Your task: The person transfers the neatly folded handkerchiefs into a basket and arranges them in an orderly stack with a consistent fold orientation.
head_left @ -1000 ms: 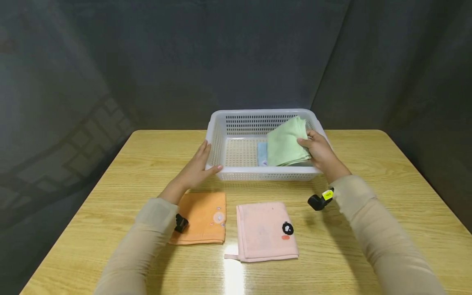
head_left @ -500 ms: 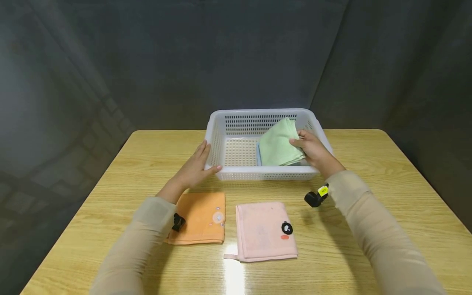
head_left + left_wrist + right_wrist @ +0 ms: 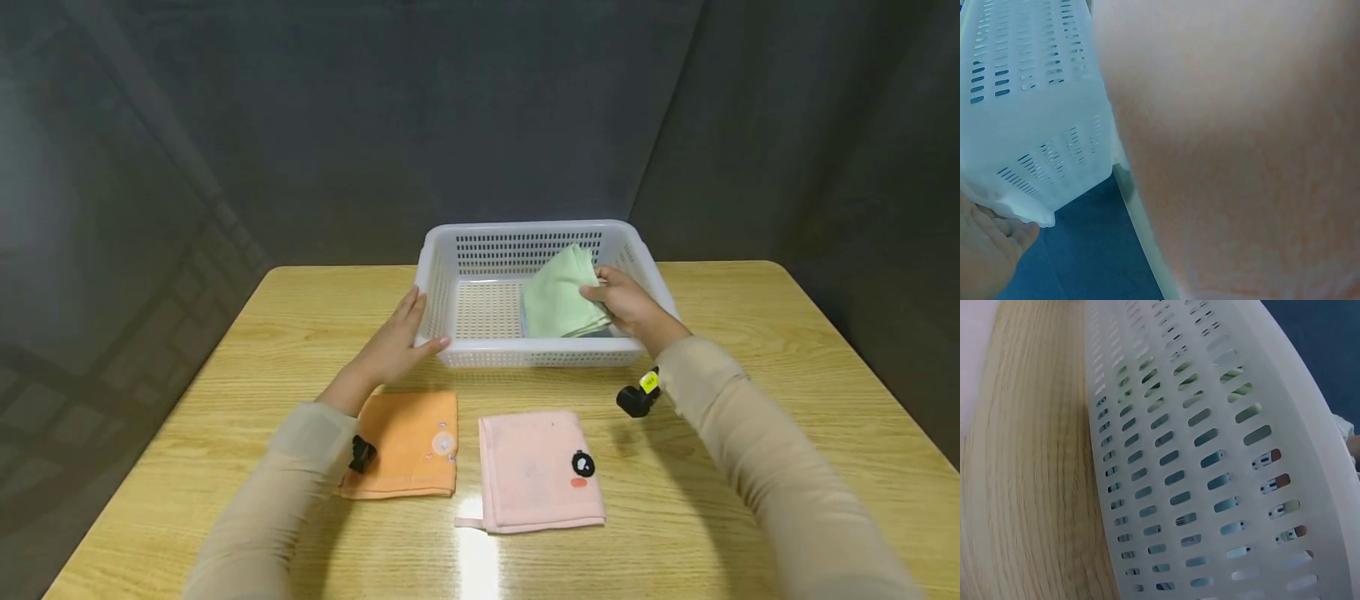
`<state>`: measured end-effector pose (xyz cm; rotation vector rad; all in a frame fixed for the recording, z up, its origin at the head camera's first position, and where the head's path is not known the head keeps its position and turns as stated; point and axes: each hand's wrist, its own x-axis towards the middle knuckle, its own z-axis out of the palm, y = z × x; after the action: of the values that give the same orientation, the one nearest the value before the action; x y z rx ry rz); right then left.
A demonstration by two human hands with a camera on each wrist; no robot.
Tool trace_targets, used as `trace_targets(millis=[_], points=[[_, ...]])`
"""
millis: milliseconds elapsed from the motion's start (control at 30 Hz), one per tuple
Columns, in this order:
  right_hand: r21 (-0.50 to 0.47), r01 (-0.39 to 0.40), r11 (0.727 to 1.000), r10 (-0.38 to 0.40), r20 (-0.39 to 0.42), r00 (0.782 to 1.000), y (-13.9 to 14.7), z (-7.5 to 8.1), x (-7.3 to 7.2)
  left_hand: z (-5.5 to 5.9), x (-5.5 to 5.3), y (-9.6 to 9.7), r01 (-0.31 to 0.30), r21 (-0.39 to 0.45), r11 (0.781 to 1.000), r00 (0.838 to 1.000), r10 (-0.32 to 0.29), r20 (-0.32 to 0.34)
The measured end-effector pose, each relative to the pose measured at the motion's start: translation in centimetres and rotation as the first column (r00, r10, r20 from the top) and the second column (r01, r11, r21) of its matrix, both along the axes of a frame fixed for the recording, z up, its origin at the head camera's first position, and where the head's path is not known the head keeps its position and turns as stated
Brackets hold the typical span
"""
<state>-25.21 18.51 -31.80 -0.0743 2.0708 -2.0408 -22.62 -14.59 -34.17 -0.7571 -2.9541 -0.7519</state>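
Observation:
A white slotted plastic basket stands toward the back of the table. My left hand rests against its left front corner, thumb along the front rim and fingers straight along the side. In the left wrist view, fingertips of the left hand touch the basket. My right hand pinches a folded light green towel by its right edge, inside the basket's right half. A blue cloth lies under it, mostly covered. In the right wrist view, the basket wall hides the right hand.
A folded orange towel lies left on the wooden table, partly under the left forearm. A folded pink towel with a black eye patch lies beside it. A dark curtain hangs behind the table.
My right hand has moved left and slightly down with the green towel, which now covers nearly all of the blue cloth. The left hand stays at the basket's corner.

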Motion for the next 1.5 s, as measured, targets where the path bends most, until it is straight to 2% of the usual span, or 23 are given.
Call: trace_targets(millis=[233, 567, 700, 867, 1100, 1300, 1500], points=[[-0.011, -0.032, 0.999, 0.032, 0.017, 0.999, -0.2, -0.2, -0.5, 0.1, -0.1, -0.1, 0.003, 0.001, 1.0, 1.0, -0.003, 0.005], [0.119, -0.032, 0.992, 0.026, 0.054, 0.998, 0.0, -0.4, -0.6, 0.1, 0.0, 0.0, -0.003, 0.0, 1.0, 1.0, 0.003, 0.017], [0.213, -0.031, 0.977, 0.018, 0.062, 0.998, 0.4, -0.2, -0.4, 0.1, 0.0, 0.0, -0.002, 0.0, 1.0, 1.0, 0.002, 0.012], [0.284, -0.01, 0.959, -0.015, 0.087, 0.996, 0.6, -0.2, -0.2, 0.1, 0.0, 0.1, 0.0, 0.005, 1.0, 1.0, 0.0, 0.013], [0.443, 0.038, 0.896, -0.079, 0.073, 0.994, 0.9, -0.1, -0.1, 0.1, 0.0, 0.2, 0.0, 0.01, 1.0, 1.0, 0.0, 0.012], [0.489, 0.092, 0.867, -0.148, 0.077, 0.986, 1.1, -0.1, 0.0, 0.0, 0.0, 0.1, -0.003, 0.015, 1.0, 1.0, 0.002, 0.015], [0.511, 0.113, 0.852, -0.173, 0.072, 0.982, 1.5, -0.4, -0.2, -0.1, 0.1, 0.0, -0.009, 0.018, 1.0, 1.0, 0.008, 0.022]])
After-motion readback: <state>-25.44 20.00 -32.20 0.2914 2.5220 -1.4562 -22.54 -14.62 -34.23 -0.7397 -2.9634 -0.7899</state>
